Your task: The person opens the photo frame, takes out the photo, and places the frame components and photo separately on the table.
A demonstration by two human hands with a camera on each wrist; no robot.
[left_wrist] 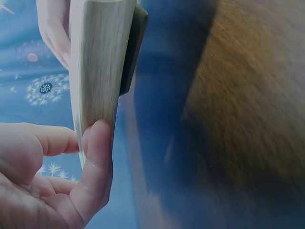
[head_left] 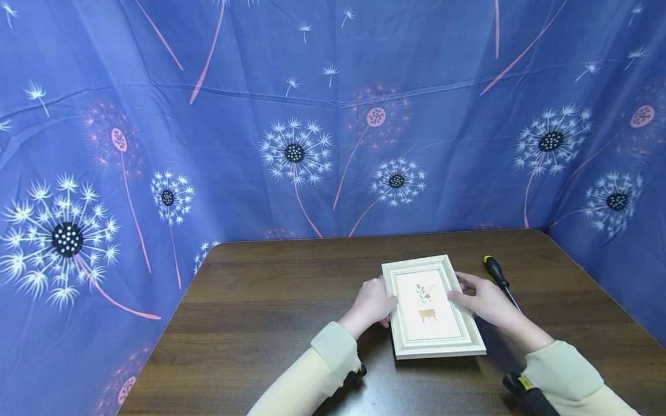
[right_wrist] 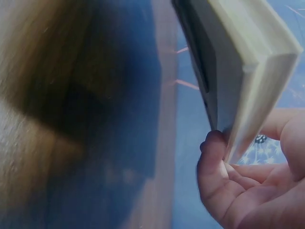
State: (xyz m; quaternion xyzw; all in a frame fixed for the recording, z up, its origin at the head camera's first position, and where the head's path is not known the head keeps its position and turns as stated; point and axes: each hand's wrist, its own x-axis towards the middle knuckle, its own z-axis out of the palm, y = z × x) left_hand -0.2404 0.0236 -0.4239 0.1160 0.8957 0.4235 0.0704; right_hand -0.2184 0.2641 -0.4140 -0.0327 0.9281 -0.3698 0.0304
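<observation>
A cream picture frame (head_left: 434, 307) with a plant-and-stool print is held face up, tilted, above the brown table. My left hand (head_left: 372, 303) grips its left side, thumb on the front and fingers curled at the edge. On the opposite side, my right hand (head_left: 481, 297) pinches the frame with its thumb over the front border and fingers behind. In the left wrist view the frame's pale side (left_wrist: 102, 62) shows, with a dark piece (left_wrist: 136, 52) standing out from its back. The right wrist view shows the fingers (right_wrist: 212, 162) against the grey back (right_wrist: 224, 81).
A screwdriver (head_left: 500, 277) with a black and yellow handle lies on the table (head_left: 250, 323) just right of the frame, its shaft partly behind my right hand. A blue dandelion-print cloth (head_left: 234, 150) hangs behind and beside the table.
</observation>
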